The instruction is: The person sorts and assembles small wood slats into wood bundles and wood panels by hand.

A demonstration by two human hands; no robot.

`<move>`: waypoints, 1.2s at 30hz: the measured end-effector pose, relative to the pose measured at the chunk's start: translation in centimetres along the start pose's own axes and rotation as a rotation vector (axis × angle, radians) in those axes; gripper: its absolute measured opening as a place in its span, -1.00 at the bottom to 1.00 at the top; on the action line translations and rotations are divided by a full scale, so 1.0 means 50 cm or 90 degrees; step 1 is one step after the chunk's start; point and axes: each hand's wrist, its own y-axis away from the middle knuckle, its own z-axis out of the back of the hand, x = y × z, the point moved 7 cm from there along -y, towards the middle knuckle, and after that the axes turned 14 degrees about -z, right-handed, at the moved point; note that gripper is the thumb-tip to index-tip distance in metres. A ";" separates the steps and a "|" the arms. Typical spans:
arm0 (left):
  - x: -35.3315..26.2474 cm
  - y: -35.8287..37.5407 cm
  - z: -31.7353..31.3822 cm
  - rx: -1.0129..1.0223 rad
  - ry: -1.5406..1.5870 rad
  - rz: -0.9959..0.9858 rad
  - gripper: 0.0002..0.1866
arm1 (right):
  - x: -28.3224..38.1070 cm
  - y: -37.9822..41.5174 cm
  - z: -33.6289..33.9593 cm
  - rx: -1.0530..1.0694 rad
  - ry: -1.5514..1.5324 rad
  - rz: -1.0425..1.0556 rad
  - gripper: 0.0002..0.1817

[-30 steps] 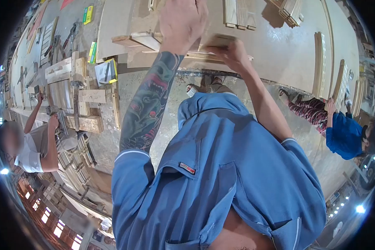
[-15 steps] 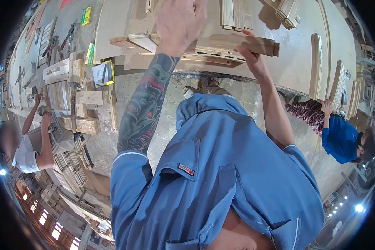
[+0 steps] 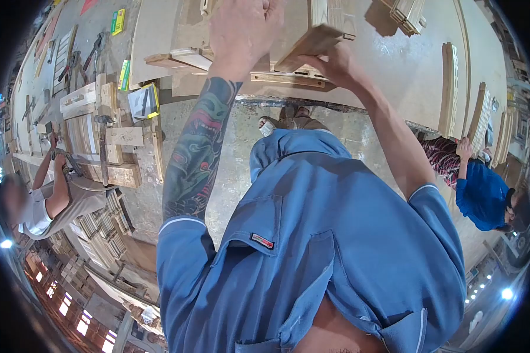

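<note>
At the top of the view my left hand [image 3: 246, 32], below a tattooed forearm, is closed over the worktable [image 3: 388, 73]; its fingertips are cut off by the frame, and what it grips is hidden. My right hand [image 3: 335, 62] is closed around the lower side of a short brown wooden piece [image 3: 315, 46], which is tilted over the near edge of the table. Beneath this piece lies a slotted wooden strip [image 3: 291, 78]. More wooden strips [image 3: 188, 57] stick out to the left of my left wrist.
Wooden slats [image 3: 448, 88] lie at the right, and a bundle of strips [image 3: 407, 16] at the top. A person in blue [image 3: 483, 194] is at the far right, another person [image 3: 38, 203] at the left. Pliers [image 3: 94, 53] and a hammer [image 3: 103, 147] lie left.
My right hand has moved left with the brown piece, which has turned from nearly level to a slant. My left hand has shifted slightly left. The person at the left has changed arm position.
</note>
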 end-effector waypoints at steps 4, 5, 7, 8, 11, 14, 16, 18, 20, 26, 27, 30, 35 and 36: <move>-0.012 -0.004 -0.008 0.067 0.022 0.016 -0.63 | 0.038 -0.004 -0.040 0.028 0.102 0.058 -0.69; -0.018 -0.007 -0.012 0.071 0.027 0.014 -0.63 | 0.043 0.003 -0.043 0.026 0.101 0.051 -0.69; -0.070 -0.022 -0.013 0.048 0.037 -0.184 -0.66 | 0.059 0.008 -0.034 0.004 0.000 0.085 -0.73; -0.080 -0.023 -0.021 0.051 0.041 -0.186 -0.66 | 0.058 0.008 -0.042 0.030 0.009 0.046 -0.72; -0.109 -0.003 -0.113 0.279 0.052 -0.147 -0.42 | 0.026 0.027 -0.075 -0.160 -0.046 0.248 -0.70; -0.123 0.036 -0.167 0.377 -0.093 -0.172 -0.39 | 0.035 0.061 -0.065 -0.048 -0.315 0.133 -0.61; -0.126 0.026 -0.167 0.353 -0.049 -0.184 -0.39 | 0.023 0.043 -0.074 0.000 -0.322 0.057 -0.60; -0.133 0.021 -0.165 0.332 -0.004 -0.200 -0.39 | 0.020 0.037 -0.075 0.007 -0.338 0.057 -0.61; -0.126 0.017 -0.161 0.325 0.021 -0.153 -0.41 | 0.000 0.027 -0.082 -0.015 -0.207 0.162 -0.65; -0.093 -0.022 -0.099 0.210 0.148 -0.084 -0.44 | -0.221 -0.137 0.011 -0.093 -0.076 -0.185 -0.40; -0.089 -0.022 -0.090 0.209 0.146 -0.086 -0.44 | -0.243 -0.172 0.008 -0.094 -0.078 -0.182 -0.40; -0.066 -0.014 -0.069 0.182 0.007 -0.011 -0.45 | -0.291 -0.206 -0.013 -0.409 0.162 -0.285 -0.26; -0.049 0.015 -0.093 0.224 -0.059 0.018 -0.42 | -0.272 -0.206 -0.099 -0.381 0.155 -0.163 -0.18; -0.048 0.013 -0.093 0.220 -0.061 0.016 -0.42 | -0.310 -0.207 -0.075 -0.454 0.140 -0.246 -0.17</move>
